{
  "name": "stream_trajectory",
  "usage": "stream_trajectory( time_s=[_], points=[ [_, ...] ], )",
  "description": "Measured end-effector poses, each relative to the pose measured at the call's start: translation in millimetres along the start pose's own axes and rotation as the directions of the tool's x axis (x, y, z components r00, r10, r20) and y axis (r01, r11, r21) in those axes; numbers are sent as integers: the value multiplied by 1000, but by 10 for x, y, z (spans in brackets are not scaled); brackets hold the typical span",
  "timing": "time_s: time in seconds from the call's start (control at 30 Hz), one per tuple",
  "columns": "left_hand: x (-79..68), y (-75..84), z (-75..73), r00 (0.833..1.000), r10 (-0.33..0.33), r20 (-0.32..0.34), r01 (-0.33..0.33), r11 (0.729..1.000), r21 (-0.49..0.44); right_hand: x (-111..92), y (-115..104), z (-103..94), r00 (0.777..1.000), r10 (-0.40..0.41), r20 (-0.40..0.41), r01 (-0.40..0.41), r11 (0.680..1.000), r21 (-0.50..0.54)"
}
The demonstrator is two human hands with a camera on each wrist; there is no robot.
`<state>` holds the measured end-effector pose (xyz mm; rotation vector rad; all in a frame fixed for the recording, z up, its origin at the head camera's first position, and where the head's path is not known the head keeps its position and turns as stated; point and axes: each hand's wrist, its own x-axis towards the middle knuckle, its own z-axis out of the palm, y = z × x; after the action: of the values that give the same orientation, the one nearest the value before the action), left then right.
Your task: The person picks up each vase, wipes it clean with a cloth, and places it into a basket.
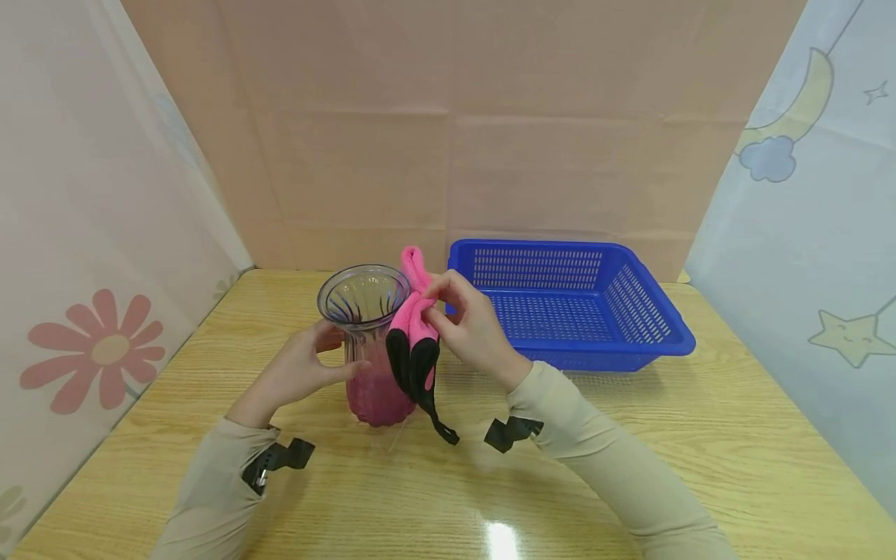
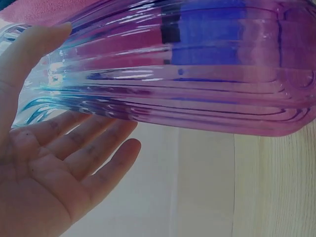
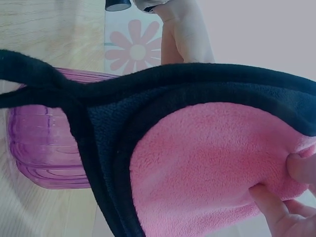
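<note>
A ribbed glass vase point(image 1: 381, 381), clear at its flared rim and pink-purple lower down, stands upright on the table. My left hand point(image 1: 308, 362) holds its left side, thumb across the front and fingers at the far side; in the left wrist view the little finger point(image 2: 116, 168) is apart from the glass. My right hand point(image 1: 472, 323) pinches a folded pink fleecy cloth point(image 1: 420, 311) with black edging beside the vase's rim. A black loop point(image 3: 29, 74) hangs from the cloth. In the right wrist view, the cloth point(image 3: 197, 163) hides part of the vase point(image 3: 49, 138).
A blue perforated plastic basket point(image 1: 560, 354) sits to the right, behind my right hand. Both stand on a light wooden table point(image 1: 392, 498). A peach sheet point(image 1: 448, 155) rises at the back, with patterned curtains point(image 1: 98, 233) at the sides.
</note>
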<state>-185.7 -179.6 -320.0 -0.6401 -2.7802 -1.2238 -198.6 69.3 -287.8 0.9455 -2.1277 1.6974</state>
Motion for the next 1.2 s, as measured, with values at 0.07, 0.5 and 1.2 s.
stream_trajectory(
  time_s=[0.07,0.5,1.2],
  points=[
    [1,-13,-6,1000,-10,10,10,1000,1,-5,6,7,1000,2,3,-2,1000,4],
    [-18,-35,-18,1000,-2,14,2,1000,-2,-49,45,90,999,15,35,-15,1000,1],
    [-19,-39,-27,1000,4,13,-4,1000,-17,-86,146,203,997,18,81,-13,998,-69]
  ],
)
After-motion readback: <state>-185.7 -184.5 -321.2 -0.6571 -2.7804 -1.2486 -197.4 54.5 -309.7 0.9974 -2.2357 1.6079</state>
